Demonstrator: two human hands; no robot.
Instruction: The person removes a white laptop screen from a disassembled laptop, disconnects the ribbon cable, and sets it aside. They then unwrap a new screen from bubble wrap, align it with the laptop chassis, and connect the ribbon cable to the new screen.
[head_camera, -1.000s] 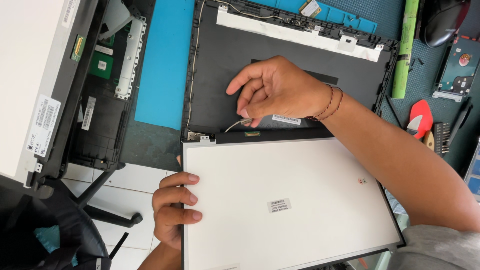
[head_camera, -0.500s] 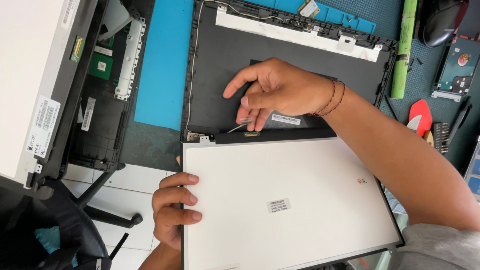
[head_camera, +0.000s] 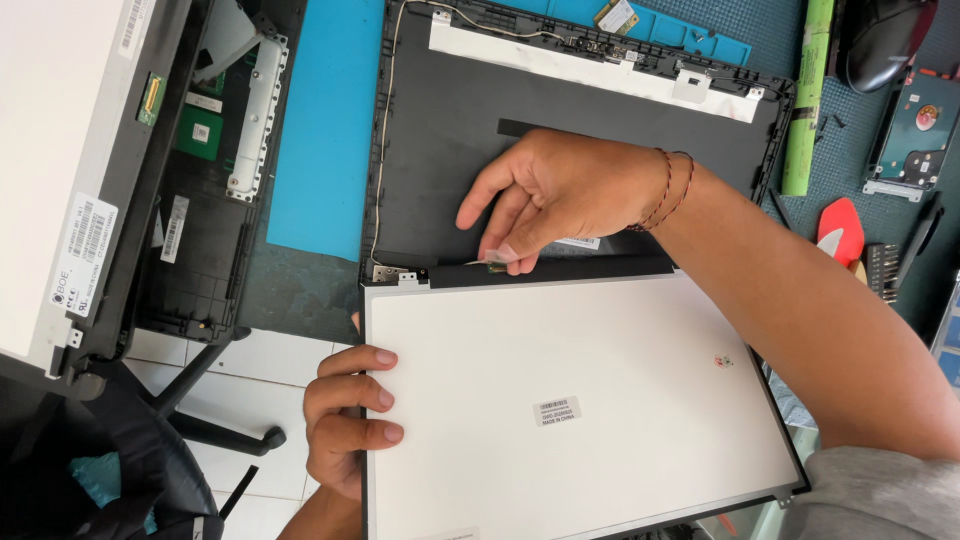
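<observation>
White display panel (head_camera: 600, 400) gripped at its 9 o'clock edge by my left hand (head_camera: 345, 425); right hand (head_camera: 560, 195) pinches connector tab (head_camera: 492, 264) at 12 o'clock, cable-detach step, next needing a gentle straight pull.

Screen panel (head_camera: 590, 400): back plain white, thin black rim, small white barcode sticker, tiny red-green mark near right edge. Laptop lid shell (head_camera: 450, 150): matte black inside, pale white strip along top edge. Mat (head_camera: 325, 130): bright blue. Tabletop (head_camera: 300, 290): dark teal. Wrist cord (head_camera: 665, 190) at right hand (head_camera: 560, 200): red, two strands. Tube (head_camera: 805, 100): lime green. Sleeve (head_camera: 880, 495): grey. Floor tiles (head_camera: 260, 380): white. Second panel (head_camera: 60, 150) at left: white, black frame, barcode labels.
</observation>
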